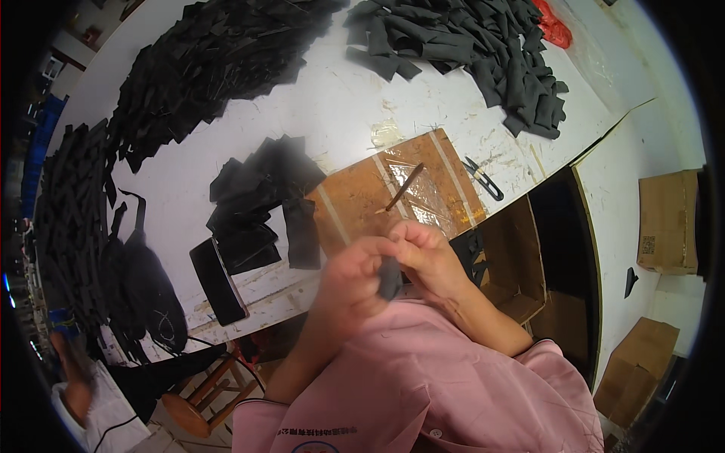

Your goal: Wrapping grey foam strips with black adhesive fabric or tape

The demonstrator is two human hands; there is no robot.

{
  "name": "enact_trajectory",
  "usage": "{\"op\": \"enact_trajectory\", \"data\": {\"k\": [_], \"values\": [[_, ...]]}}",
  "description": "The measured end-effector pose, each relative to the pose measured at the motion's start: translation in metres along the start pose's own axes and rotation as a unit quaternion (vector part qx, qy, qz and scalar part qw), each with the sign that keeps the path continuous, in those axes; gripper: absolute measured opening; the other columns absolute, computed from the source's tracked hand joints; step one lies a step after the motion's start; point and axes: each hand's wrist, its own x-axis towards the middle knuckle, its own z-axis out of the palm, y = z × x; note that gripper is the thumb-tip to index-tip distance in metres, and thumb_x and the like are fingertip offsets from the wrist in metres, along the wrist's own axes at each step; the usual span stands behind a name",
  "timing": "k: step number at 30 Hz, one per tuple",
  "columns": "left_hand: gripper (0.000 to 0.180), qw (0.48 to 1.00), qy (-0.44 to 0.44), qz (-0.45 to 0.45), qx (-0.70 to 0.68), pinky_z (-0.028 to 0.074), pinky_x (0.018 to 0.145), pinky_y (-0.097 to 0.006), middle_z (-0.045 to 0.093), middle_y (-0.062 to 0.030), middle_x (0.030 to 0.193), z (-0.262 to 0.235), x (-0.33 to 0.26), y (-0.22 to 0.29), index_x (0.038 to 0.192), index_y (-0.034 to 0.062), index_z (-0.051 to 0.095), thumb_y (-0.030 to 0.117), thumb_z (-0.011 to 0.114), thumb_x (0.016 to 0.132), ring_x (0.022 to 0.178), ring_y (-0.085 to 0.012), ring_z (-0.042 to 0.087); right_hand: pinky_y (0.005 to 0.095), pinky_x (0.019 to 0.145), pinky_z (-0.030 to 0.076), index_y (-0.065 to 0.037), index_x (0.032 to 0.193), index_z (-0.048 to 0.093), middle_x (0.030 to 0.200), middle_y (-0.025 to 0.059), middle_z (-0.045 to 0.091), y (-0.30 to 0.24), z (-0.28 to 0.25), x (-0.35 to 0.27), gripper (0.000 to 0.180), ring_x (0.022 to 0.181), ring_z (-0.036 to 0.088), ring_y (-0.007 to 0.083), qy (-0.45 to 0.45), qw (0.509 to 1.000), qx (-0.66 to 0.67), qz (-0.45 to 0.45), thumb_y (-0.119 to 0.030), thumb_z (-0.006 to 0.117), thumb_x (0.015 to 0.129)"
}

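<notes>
Left hand (349,283) and right hand (427,257) meet at centre, both closed on a small dark grey fabric piece (390,278). The scuffed white worktable (340,98) carries black fabric heaps (211,60) at 11 o'clock, grey strips (468,45) at 1 o'clock, and a taped brown cardboard sheet (359,200) bearing a thin brown stick (405,186). Black thread snips (483,178) lie just beside the sheet. Brown cardboard cartons (667,220) stand at 3 o'clock.
</notes>
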Motion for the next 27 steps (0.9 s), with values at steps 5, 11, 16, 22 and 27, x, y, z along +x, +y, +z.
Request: {"op": "enact_trajectory", "data": {"k": [5,11,16,22,27], "values": [[0.042,0.933,0.005,0.19,0.306,0.039,0.055,-0.015,0.055,-0.0098,0.087,0.002,0.002,-0.012,0.112,-0.0057,0.043,-0.009,0.055,0.072,0.063,-0.0055,0.05,0.0193,0.065,0.038,-0.003,0.079,0.051,0.086,0.0026,0.05,-0.015,0.005,0.0,0.01,0.073,0.045,0.0065,-0.019,0.978,-0.123,-0.165,-0.011,0.054,0.082],[0.014,0.852,0.102,0.396,0.327,0.042,0.071,-0.019,0.054,-0.008,0.092,0.026,0.012,-0.013,0.092,-0.0046,0.057,-0.006,0.055,0.078,0.08,-0.0092,0.052,0.0249,0.06,0.042,0.001,0.077,0.05,0.079,0.0115,0.053,-0.045,0.028,-0.006,0.011,0.068,0.052,0.0178,0.037,0.869,-0.391,-0.3,-0.008,0.056,0.078],[0.012,0.831,0.101,0.418,0.352,0.042,0.053,-0.017,0.054,-0.0093,0.091,0.052,0.013,0.01,0.09,-0.0036,0.054,-0.004,0.055,0.079,0.067,-0.0074,0.052,0.0245,0.058,0.041,0.0,0.075,0.05,0.077,0.0106,0.052,-0.081,0.042,-0.008,0.011,0.065,0.051,0.0178,0.022,0.805,-0.478,-0.35,-0.009,0.056,0.078],[0.023,0.973,-0.169,0.105,-0.116,0.026,0.033,-0.015,0.054,-0.0143,0.088,0.075,0.017,0.051,0.1,-0.0022,0.039,-0.008,0.045,0.079,0.037,-0.0023,0.036,0.0207,0.053,0.035,-0.003,0.074,0.051,0.068,-0.0011,0.049,-0.121,0.06,-0.004,0.019,0.059,0.041,0.0064,-0.008,0.959,-0.24,-0.151,-0.018,0.053,0.084],[0.039,0.91,-0.316,-0.014,-0.266,0.02,0.028,-0.017,0.054,-0.0145,0.085,0.083,0.028,0.063,0.119,-0.005,0.03,0.005,0.04,0.082,0.03,-0.0028,0.029,0.0183,0.051,0.032,-0.004,0.074,0.053,0.065,-0.0052,0.046,-0.135,0.058,0.008,0.024,0.057,0.038,0.0028,-0.061,0.973,-0.208,-0.076,-0.026,0.055,0.083]]}}
